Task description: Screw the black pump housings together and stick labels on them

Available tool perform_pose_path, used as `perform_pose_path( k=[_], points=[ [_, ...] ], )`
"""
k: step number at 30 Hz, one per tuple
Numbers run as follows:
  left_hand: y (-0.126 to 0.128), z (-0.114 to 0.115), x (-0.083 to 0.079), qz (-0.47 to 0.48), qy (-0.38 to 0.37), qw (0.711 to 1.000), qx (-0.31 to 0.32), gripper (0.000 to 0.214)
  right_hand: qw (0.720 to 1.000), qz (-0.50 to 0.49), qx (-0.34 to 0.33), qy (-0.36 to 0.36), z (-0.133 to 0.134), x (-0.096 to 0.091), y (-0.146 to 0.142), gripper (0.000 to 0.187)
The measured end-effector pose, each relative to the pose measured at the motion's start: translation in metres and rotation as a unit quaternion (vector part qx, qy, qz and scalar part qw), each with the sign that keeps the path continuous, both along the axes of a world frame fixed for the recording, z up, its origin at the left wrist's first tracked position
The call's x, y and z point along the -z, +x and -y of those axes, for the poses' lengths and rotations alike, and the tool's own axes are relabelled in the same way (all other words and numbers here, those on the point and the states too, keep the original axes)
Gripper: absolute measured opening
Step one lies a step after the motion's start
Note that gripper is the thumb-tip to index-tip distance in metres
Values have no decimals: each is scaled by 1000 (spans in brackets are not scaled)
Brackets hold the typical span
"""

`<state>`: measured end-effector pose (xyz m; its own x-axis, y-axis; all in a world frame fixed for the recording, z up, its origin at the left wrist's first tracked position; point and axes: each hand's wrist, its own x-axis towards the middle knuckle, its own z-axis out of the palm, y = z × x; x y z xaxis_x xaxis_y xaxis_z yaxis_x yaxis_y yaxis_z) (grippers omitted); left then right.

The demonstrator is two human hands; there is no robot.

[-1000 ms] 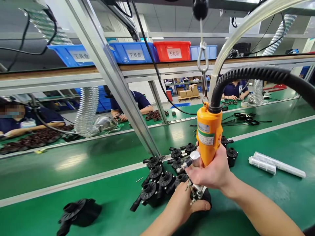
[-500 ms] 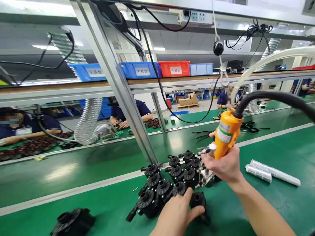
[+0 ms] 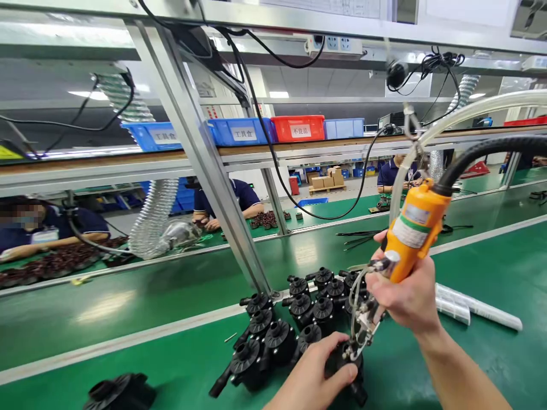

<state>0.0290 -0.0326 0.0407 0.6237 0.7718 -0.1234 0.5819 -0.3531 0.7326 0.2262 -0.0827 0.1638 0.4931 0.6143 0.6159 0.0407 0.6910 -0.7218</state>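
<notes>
My right hand (image 3: 410, 299) is wrapped around an orange powered screwdriver (image 3: 412, 228), tilted with its metal nose pointing down and left. A black cable and a clear hose run from its upper end. Its nose meets the top of a black pump housing (image 3: 358, 373) on the green bench, though the exact contact point is hidden by fittings and thin tubes. My left hand (image 3: 314, 370) grips that housing from the left, thumb in front and fingers behind. Several similar black pump housings (image 3: 280, 336) stand grouped just beyond my left hand.
A lone black housing (image 3: 122, 392) lies at the front left. Clear plastic-wrapped rolls (image 3: 482, 307) lie right of my right hand. A slanting metal post (image 3: 209, 165) rises behind the group. Blue bins (image 3: 241, 132) and a red bin (image 3: 299, 128) line the shelf; co-workers (image 3: 228, 199) sit beyond.
The screwdriver has swung right and its nose has come down onto the housing by my left hand. My left fingers have closed around that housing. The view has shifted slightly.
</notes>
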Motion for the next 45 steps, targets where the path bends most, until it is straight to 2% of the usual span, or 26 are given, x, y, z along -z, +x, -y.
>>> perform_pose_path(
  k=[3,6,13,23,26,30,33,37,42,45],
  points=[
    [4,1,1,-16,19,999,-23,36,999,7,-25,-19,-8,-1,-9,47],
    [5,3,-2,-25,30,998,-46,40,998,11,-49,-40,-10,-1,-13,51],
    [6,7,-11,-6,16,999,-27,38,997,13,-66,-36,-10,-3,-10,53],
    [7,4,-9,2,9,1000,-12,32,994,49,-97,5,-7,-6,-7,43],
    [7,4,-8,9,15,1000,-14,35,992,34,-119,-36,-12,0,-13,41],
    [7,3,-7,35,21,999,-5,36,986,14,-138,-96,-23,18,-25,49],
    [7,2,-7,44,20,999,-2,34,986,25,-129,-102,-28,28,-30,50],
    [7,3,-8,47,27,999,0,31,986,43,-121,-108,-32,29,-32,50],
    [6,7,-6,35,70,996,38,22,983,43,-127,-123,-35,24,-32,47],
    [0,14,-3,-70,156,985,35,25,987,34,-96,-123,-30,18,-25,47]
  ],
)
